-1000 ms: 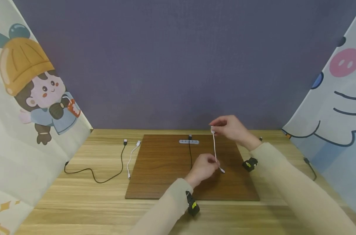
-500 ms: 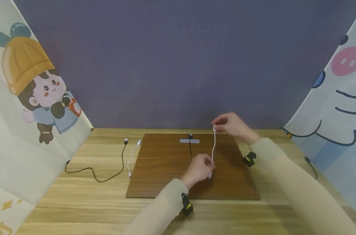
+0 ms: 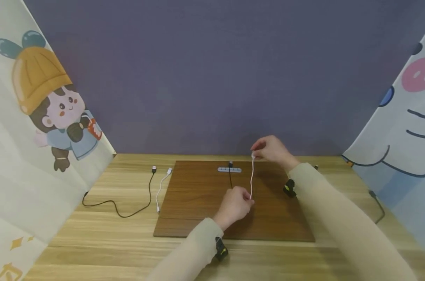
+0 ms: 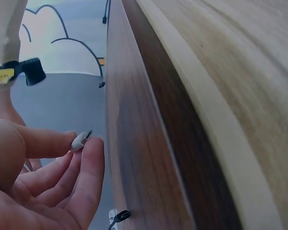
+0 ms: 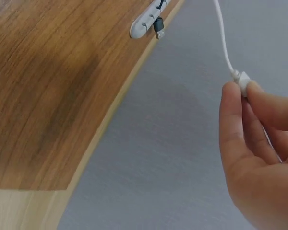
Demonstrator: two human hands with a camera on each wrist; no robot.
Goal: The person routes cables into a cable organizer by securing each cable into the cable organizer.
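Observation:
A short white USB cable (image 3: 252, 177) stretches almost upright between my two hands over the brown wooden board (image 3: 191, 207). My right hand (image 3: 273, 150) pinches its upper plug (image 5: 243, 83) between thumb and fingers, above the board's back edge. Lower down, my left hand (image 3: 234, 206) pinches the other end; in the left wrist view the small connector (image 4: 80, 141) sits between thumb and forefinger, its metal tip showing. Near the board's back edge lies a pale cable clip strip (image 3: 237, 170). A black USB cable (image 3: 230, 177) runs through it, partly hidden behind my left hand.
Left of the board lie a second white cable (image 3: 158, 191) and a long black USB cable (image 3: 149, 195). To the right, another dark cable (image 3: 379, 203) lies near the side curtain, and a small dark plug (image 3: 316, 167) shows behind my right sleeve. A dark blue wall (image 3: 212, 78) stands behind.
My left hand has shifted left and slid to the cable's lower end, so the connector no longer sticks out below the fingers. The cable now hangs straighter. My right hand has barely moved.

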